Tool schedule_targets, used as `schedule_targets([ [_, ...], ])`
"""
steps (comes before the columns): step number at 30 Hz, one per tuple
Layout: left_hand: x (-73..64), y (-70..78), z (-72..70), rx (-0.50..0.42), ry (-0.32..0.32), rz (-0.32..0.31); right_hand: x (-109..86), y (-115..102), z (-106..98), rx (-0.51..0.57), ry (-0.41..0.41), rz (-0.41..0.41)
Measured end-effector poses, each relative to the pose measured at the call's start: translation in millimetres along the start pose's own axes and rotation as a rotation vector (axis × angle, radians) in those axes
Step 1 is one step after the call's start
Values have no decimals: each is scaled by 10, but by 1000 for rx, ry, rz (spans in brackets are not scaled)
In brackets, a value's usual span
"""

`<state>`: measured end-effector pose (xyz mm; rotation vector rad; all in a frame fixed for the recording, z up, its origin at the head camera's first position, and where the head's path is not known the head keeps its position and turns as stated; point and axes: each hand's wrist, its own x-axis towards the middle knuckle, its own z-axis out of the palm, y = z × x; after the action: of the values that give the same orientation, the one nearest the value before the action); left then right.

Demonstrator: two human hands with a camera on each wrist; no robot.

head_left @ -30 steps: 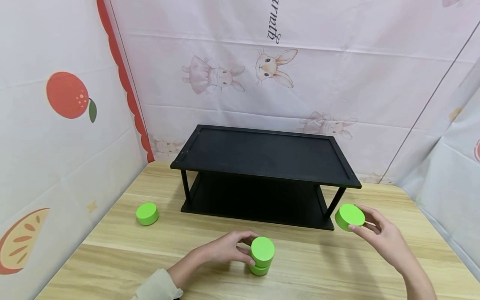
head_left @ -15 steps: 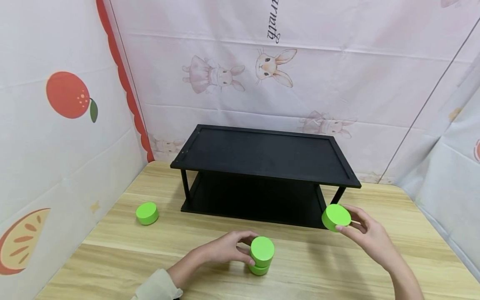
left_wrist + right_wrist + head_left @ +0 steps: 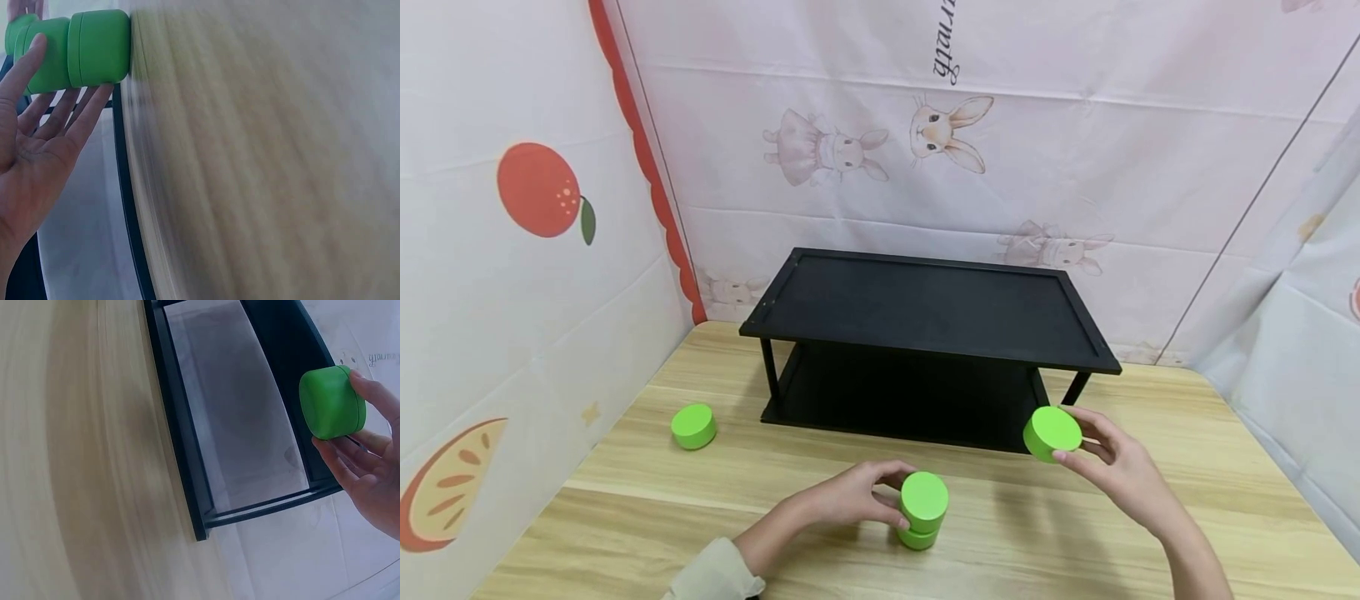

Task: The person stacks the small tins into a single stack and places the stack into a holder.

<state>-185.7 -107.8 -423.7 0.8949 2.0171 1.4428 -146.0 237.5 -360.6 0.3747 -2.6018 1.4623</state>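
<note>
Two round green jars stand stacked on the table in front of me, the upper jar (image 3: 923, 493) directly on the lower jar (image 3: 917, 540). My left hand (image 3: 856, 495) grips the stack from the left. In the left wrist view its thumb lies on the upper jar (image 3: 51, 56), while the fingers reach under both, by the lower jar (image 3: 103, 47). To the right, my right hand (image 3: 1112, 468) holds another green jar (image 3: 1052, 433) in the air between thumb and fingers. That jar (image 3: 331, 403) shows a lid seam in the right wrist view.
A black two-tier shelf (image 3: 925, 307) stands at the back of the wooden table (image 3: 647, 500), its right front corner behind the raised jar. One more green jar (image 3: 693, 427) sits on the table at the left. Printed cloth (image 3: 865, 75) hangs behind and at the sides.
My right hand has moved left with its jar, from beside the shelf's right leg to in front of its lower tier. The left hand and the stack have stayed in place.
</note>
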Motion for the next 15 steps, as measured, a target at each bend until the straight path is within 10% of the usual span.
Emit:
schedule_targets([
  [15, -8, -12, 0, -12, -9, 16, 24, -100, 145, 38, -32, -58],
])
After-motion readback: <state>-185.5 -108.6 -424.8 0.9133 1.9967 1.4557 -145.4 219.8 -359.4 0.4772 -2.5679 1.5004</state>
